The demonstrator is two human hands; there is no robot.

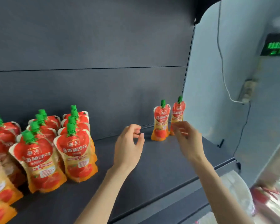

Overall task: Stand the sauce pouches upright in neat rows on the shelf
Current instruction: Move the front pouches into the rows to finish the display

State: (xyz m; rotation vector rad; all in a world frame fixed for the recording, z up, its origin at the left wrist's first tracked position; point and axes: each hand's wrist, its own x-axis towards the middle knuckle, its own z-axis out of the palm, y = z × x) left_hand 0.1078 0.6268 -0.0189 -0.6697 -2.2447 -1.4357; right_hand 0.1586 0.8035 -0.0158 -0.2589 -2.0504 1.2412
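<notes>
Red and orange sauce pouches with green caps stand on a dark shelf (160, 172). Several stand in rows at the left, the nearest one (77, 152) upright at the front. Two pouches stand alone at the back right: one (161, 122) and another (178, 113) beside the shelf's end post. My left hand (129, 147) hovers over the shelf's middle, fingers loosely curled, holding nothing. My right hand (187, 139), blurred, is in front of the right-hand pouch, fingers loose and holding nothing; whether it touches the pouch I cannot tell.
The shelf's dark back panel (87, 88) rises behind the pouches. A pale wall (217, 78) with a white cable and a green lit sign (276, 46) lies to the right. A clear plastic bag (242, 196) with more pouches sits low at the right.
</notes>
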